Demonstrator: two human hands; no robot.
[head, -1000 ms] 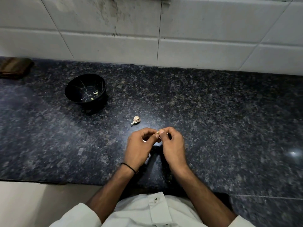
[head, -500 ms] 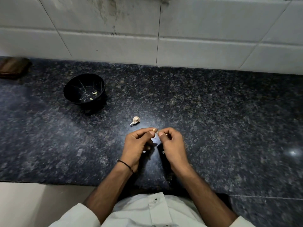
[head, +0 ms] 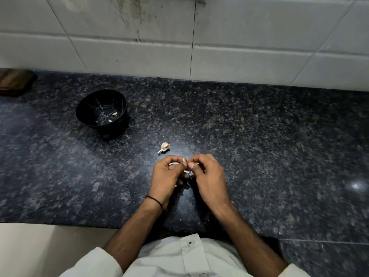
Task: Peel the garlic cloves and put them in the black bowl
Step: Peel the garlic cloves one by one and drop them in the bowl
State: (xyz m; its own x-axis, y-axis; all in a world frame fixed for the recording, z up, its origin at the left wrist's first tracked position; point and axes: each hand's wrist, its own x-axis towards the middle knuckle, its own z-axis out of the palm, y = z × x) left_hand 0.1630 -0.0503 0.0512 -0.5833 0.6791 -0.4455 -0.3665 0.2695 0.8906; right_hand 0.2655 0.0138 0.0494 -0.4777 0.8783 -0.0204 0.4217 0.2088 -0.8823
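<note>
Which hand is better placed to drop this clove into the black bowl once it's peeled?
Probably the left. The left hand pinches the clove, and the black bowl stands off to that side. The right hand, also pinching the clove, would have to reach across the left.

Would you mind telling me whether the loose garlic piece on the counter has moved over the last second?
No. The loose garlic piece keeps the same spot against the black bowl, down and right of it on the counter.
</note>
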